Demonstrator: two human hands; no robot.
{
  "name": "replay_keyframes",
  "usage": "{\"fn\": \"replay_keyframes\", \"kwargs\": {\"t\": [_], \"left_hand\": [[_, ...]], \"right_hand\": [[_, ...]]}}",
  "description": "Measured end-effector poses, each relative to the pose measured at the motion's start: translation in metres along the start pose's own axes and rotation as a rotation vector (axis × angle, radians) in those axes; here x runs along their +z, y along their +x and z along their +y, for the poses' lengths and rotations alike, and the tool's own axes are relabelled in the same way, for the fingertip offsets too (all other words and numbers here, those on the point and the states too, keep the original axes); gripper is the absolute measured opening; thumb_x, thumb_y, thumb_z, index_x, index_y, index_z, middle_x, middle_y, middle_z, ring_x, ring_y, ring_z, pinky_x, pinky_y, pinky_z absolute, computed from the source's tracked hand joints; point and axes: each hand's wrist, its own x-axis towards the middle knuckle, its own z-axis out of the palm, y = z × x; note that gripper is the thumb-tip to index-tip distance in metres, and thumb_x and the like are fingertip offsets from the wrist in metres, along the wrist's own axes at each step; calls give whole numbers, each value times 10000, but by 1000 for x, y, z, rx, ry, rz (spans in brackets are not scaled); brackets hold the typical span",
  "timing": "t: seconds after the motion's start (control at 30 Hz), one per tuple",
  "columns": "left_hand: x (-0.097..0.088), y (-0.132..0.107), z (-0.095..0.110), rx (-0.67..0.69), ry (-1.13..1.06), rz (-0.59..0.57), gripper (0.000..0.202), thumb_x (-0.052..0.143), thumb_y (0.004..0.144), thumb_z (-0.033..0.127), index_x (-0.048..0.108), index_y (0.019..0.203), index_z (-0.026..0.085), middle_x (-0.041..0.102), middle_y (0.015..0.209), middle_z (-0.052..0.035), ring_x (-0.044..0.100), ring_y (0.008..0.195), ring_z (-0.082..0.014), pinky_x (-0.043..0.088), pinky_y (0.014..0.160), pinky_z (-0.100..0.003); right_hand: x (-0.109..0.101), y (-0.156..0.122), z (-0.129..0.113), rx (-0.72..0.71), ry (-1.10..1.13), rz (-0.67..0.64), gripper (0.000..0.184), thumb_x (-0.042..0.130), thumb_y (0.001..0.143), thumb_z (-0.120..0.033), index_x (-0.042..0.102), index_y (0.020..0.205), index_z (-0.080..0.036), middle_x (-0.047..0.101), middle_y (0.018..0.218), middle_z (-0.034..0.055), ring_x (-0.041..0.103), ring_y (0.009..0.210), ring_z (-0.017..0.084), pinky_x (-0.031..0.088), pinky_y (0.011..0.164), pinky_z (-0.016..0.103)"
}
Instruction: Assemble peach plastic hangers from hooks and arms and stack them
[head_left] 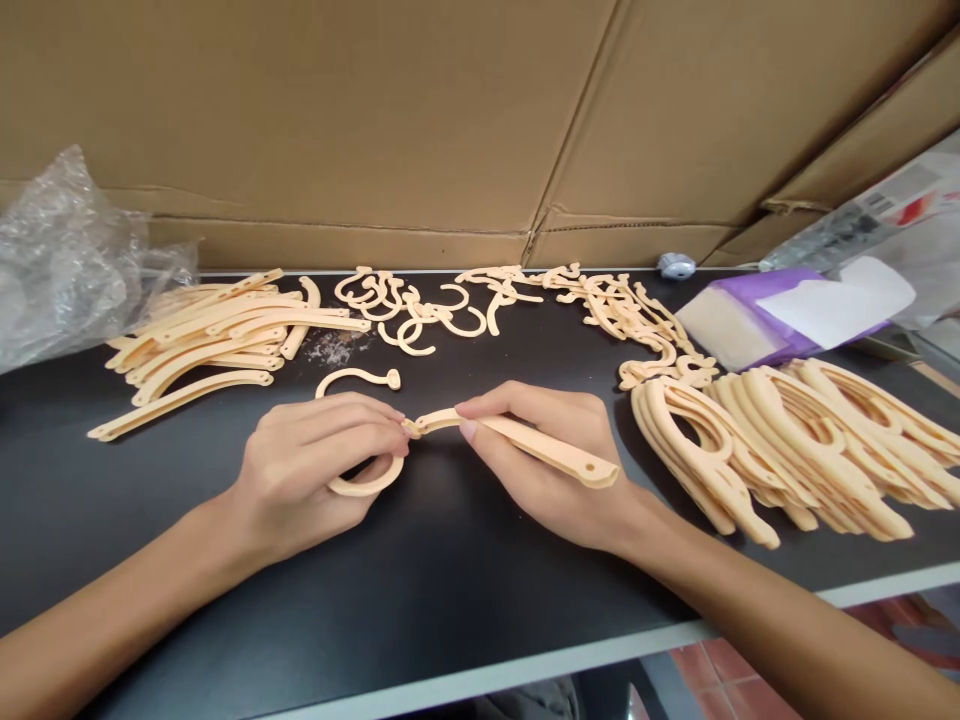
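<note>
My left hand (319, 465) is closed around a cream plastic hanger piece with a curved loop (371, 480); the fingers hide much of it. Between thumb and fingers, my right hand (559, 455) grips a long cream hanger arm (544, 450) with a hole near its end. The arm's far tip meets the small end of the left-hand piece at my left fingertips; whether they are joined I cannot tell. Just beyond my left hand a cream hook (352, 374) curves out, and my fingers hide where it ends.
Loose hanger arms (202, 335) are heaped at left beside clear plastic wrap (67, 260). Hooks (412, 315) and small curved pieces (615, 305) lie along the back. Stacked hanger assemblies (787, 440) and a purple packet (780, 310) are at right. Cardboard (337, 120) walls the black table (450, 620).
</note>
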Motion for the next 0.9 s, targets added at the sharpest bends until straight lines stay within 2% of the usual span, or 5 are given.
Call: {"fn": "replay_keyframes", "kwargs": {"t": [0.2,0.3,0.43,0.73,0.9], "left_hand": [[2,-5,-4,69,13,-20,210,647,845,23,685,896,223,788,852,4,779,866,-163,610,800,-228],[1,-8,-7,103,27,-63,212,647,852,27,684,949,212,783,914,-20,770,926,-176,595,820,-229],[-1,-11,-11,145,83,-120,214,619,879,60,669,1006,226,774,961,-33,763,942,-190,590,796,-247],[1,-13,-11,160,102,-136,219,606,888,51,650,1025,216,752,923,-34,740,837,-168,563,737,-241],[0,-13,-11,182,107,-165,237,610,885,24,647,1055,185,741,904,-51,720,819,-175,562,767,-264]], "right_hand": [[1,-3,5,-129,4,-34,131,585,936,-128,685,933,-214,799,887,23,741,750,134,569,714,241],[2,-3,8,-209,8,-38,144,574,940,-110,680,958,-205,798,889,40,743,774,143,577,745,258],[4,-4,11,-245,-15,-49,168,558,945,-109,679,990,-218,798,927,44,751,826,161,589,791,289],[8,-6,13,-300,-106,-27,170,541,923,-93,663,937,-211,779,826,33,729,734,153,575,708,268],[8,-5,15,-334,-112,-55,169,516,918,-82,657,913,-173,755,776,62,684,667,156,549,666,277]]}}
